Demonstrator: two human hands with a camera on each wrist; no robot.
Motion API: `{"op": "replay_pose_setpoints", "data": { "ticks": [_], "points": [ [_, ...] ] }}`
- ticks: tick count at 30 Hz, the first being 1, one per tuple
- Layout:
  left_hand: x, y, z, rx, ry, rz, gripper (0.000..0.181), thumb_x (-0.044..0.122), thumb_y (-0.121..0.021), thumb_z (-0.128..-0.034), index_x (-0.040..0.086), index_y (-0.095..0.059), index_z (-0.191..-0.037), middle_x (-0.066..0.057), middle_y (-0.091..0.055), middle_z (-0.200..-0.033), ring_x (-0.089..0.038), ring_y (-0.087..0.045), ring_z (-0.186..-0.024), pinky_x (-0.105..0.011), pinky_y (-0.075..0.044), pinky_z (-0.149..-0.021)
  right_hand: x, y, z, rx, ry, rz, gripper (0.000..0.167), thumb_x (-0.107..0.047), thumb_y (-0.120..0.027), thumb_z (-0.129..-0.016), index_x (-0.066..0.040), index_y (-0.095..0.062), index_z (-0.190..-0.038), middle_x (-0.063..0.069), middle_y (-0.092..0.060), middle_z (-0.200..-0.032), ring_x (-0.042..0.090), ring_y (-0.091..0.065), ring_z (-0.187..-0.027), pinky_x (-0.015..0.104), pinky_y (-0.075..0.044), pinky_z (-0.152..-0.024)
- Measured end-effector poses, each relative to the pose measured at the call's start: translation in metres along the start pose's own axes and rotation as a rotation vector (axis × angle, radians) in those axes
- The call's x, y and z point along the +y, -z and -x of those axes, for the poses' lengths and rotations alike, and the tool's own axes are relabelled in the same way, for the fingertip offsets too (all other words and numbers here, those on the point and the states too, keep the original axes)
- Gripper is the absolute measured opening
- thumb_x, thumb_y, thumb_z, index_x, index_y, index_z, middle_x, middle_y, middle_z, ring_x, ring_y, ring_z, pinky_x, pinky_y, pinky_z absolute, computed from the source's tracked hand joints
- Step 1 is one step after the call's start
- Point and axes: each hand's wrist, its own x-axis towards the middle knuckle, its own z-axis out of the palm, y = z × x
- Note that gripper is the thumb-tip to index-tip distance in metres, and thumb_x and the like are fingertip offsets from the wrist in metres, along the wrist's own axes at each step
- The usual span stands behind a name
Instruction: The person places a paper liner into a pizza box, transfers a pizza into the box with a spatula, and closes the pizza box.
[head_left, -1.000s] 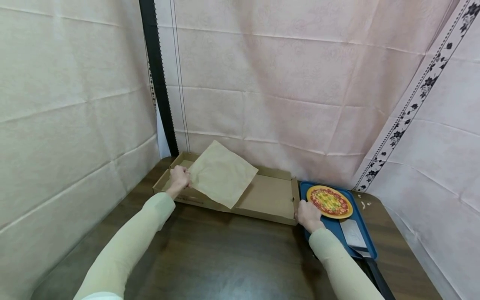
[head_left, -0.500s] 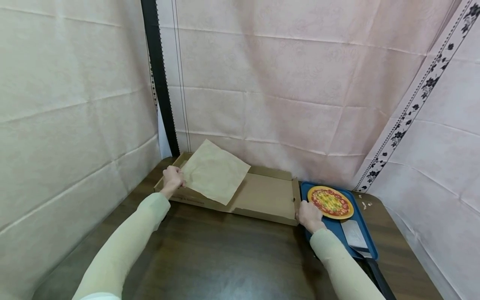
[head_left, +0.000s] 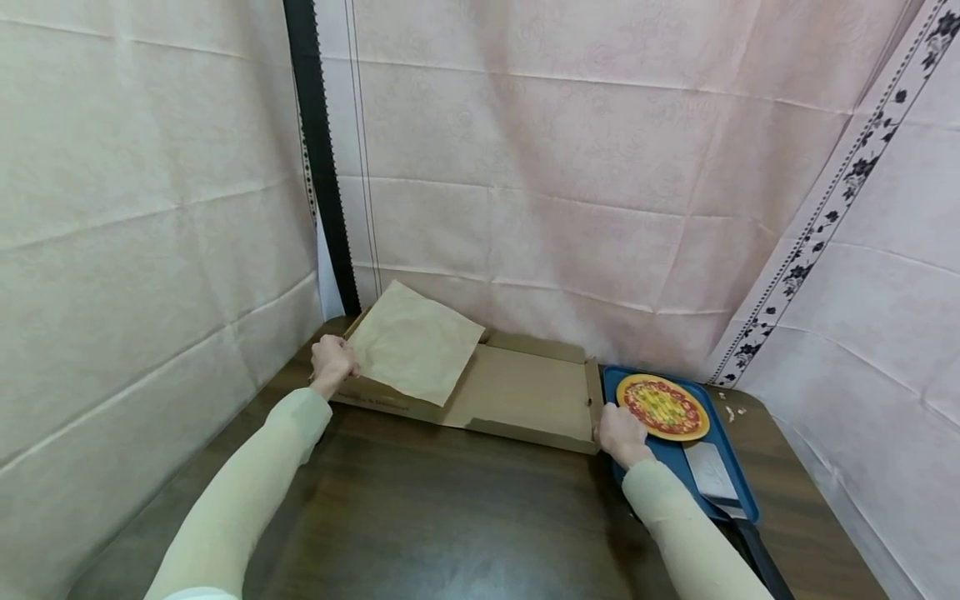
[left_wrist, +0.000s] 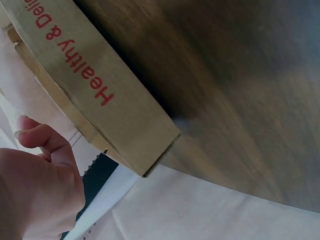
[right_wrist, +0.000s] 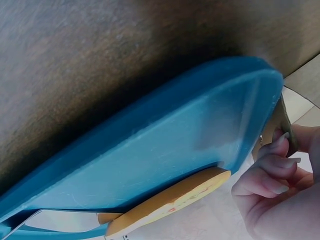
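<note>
An open cardboard pizza box (head_left: pixel 536 392) lies at the back of the table, with red lettering on its front wall (left_wrist: pixel 95 75). My left hand (head_left: pixel 332 362) pinches a square sheet of tan paper (head_left: pixel 420 342) by its left side. The paper slants over the box's left half, hiding much of it. At the other end, my right hand (head_left: pixel 622 435) grips the box's right wall, its fingers (right_wrist: pixel 272 165) curled at the cardboard edge.
Right beside the box is a blue tray (head_left: pixel 667 465) carrying a pizza (head_left: pixel 663 407) and a metal server blade (head_left: pixel 710 471). The black handle (head_left: pixel 757 550) sticks out past the tray's front. Cloth walls (head_left: pixel 570 183) enclose the table's back and sides.
My left hand has moved left, drawing the paper with it and uncovering more of the box's middle. The right hand stays at the box's right wall.
</note>
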Motion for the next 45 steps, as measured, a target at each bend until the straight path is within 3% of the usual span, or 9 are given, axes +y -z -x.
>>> {"op": "replay_pose_setpoints", "data": {
  "ticks": [5, 12, 18, 24, 35, 40, 45],
  "points": [
    [-0.003, 0.001, -0.002, 0.015, 0.01, 0.019, 0.017, -0.001, -0.053, -0.085, -0.002, -0.07, -0.083, -0.012, -0.069, -0.062, -0.039, -0.068, -0.088, -0.045, -0.053, -0.084, 0.001, 0.0, -0.001, 0.001, -0.002, -0.002, 0.02, -0.018, -0.057, -0.095, -0.002, -0.057, -0.082, 0.012, -0.055, -0.071, 0.027, -0.055, -0.064, 0.039, -0.046, -0.058],
    [-0.007, 0.001, -0.003, 0.009, 0.042, 0.026, 0.029, 0.005, -0.046, -0.0923, -0.002, -0.07, -0.079, -0.009, -0.067, -0.059, -0.043, -0.065, -0.097, -0.048, -0.051, -0.091, 0.003, 0.001, 0.001, 0.004, 0.0, -0.008, 0.021, -0.017, -0.057, -0.094, -0.002, -0.057, -0.079, 0.012, -0.055, -0.069, 0.027, -0.054, -0.062, 0.038, -0.045, -0.056],
    [-0.01, 0.0, -0.004, -0.006, 0.072, 0.029, 0.039, 0.011, -0.037, -0.0982, -0.001, -0.071, -0.083, -0.003, -0.065, -0.052, -0.039, -0.067, -0.092, -0.048, -0.051, -0.089, 0.002, -0.001, 0.0, 0.022, 0.007, 0.02, 0.019, -0.015, -0.057, -0.092, -0.003, -0.056, -0.077, 0.014, -0.056, -0.07, 0.027, -0.055, -0.061, 0.038, -0.044, -0.053],
    [-0.012, 0.0, -0.004, -0.016, 0.072, 0.033, 0.046, 0.018, -0.035, -0.1026, -0.002, -0.071, -0.081, -0.005, -0.066, -0.052, -0.04, -0.066, -0.093, -0.05, -0.05, -0.091, 0.001, -0.002, 0.0, 0.039, 0.017, 0.026, 0.018, -0.013, -0.057, -0.092, -0.002, -0.055, -0.078, 0.015, -0.056, -0.071, 0.028, -0.054, -0.061, 0.038, -0.044, -0.051],
    [-0.017, -0.005, -0.005, 0.005, 0.099, 0.003, 0.036, 0.005, -0.041, -0.0928, -0.003, -0.072, -0.078, -0.008, -0.066, -0.053, -0.048, -0.06, -0.103, -0.052, -0.05, -0.092, 0.001, -0.003, 0.0, 0.057, 0.05, 0.023, 0.021, -0.014, -0.058, -0.092, -0.003, -0.055, -0.075, 0.013, -0.055, -0.067, 0.026, -0.053, -0.056, 0.036, -0.042, -0.048],
    [-0.02, -0.008, -0.005, 0.005, 0.07, -0.007, 0.029, 0.002, -0.047, -0.0877, -0.001, -0.072, -0.072, -0.007, -0.066, -0.053, -0.046, -0.065, -0.094, -0.051, -0.052, -0.088, 0.002, -0.004, -0.001, 0.047, 0.035, 0.014, 0.021, -0.015, -0.058, -0.092, -0.003, -0.055, -0.075, 0.013, -0.054, -0.067, 0.026, -0.053, -0.057, 0.036, -0.042, -0.049],
    [-0.021, -0.011, -0.004, -0.006, 0.055, -0.024, 0.033, 0.004, -0.044, -0.089, 0.002, -0.07, -0.068, -0.005, -0.065, -0.05, -0.04, -0.068, -0.081, -0.046, -0.054, -0.077, 0.003, -0.005, -0.002, 0.032, 0.025, 0.0, 0.023, -0.014, -0.058, -0.092, -0.004, -0.055, -0.072, 0.012, -0.054, -0.066, 0.026, -0.053, -0.057, 0.035, -0.041, -0.05]
  ]
}}
